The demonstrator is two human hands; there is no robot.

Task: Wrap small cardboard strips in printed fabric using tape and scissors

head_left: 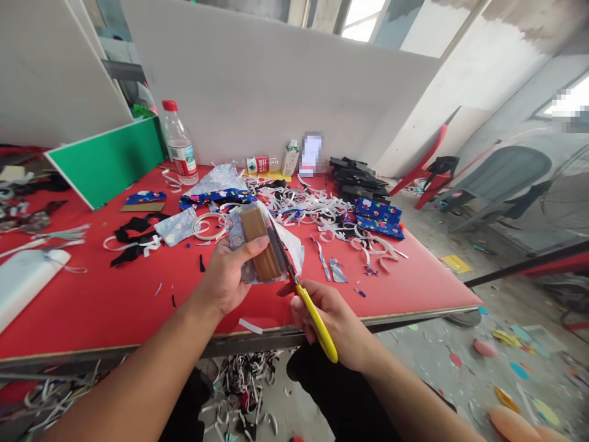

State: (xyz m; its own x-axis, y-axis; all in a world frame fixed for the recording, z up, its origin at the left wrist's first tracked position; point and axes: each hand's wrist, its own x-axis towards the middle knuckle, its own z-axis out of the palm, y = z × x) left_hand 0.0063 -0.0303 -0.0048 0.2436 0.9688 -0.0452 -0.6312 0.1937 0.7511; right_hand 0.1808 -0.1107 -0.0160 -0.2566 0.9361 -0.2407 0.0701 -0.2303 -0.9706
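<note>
My left hand (227, 273) grips a brown cardboard piece wrapped in pale printed fabric (257, 242), thumb pressed across its front. My right hand (329, 319) is closed round the yellow handles of a pair of scissors (301, 291). The dark blades run up along the right edge of the fabric-covered piece. Both hands hover just above the near edge of the red table (138, 307).
White trimmed strips (308, 205) and blue printed fabric pieces (380, 218) litter the table. A water bottle (180, 144), a green board (108, 159) and black stacked pieces (356, 178) stand at the back. Scraps cover the floor; a red chair (430, 172) stands right.
</note>
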